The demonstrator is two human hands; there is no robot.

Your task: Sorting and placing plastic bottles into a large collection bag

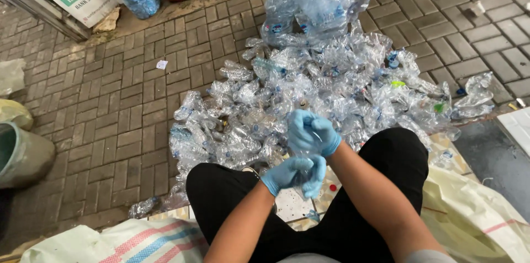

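Head view: gripped crushed clear plastic bottle (305, 172) with blue-gloved left hand (292, 173), fingers curled; right hand (312, 134) clenched at twelve o'clock

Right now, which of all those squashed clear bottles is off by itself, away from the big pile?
The crushed clear bottle at the lower left, lying alone on the brick paving beside the striped sack. The others are heaped together in the pile.
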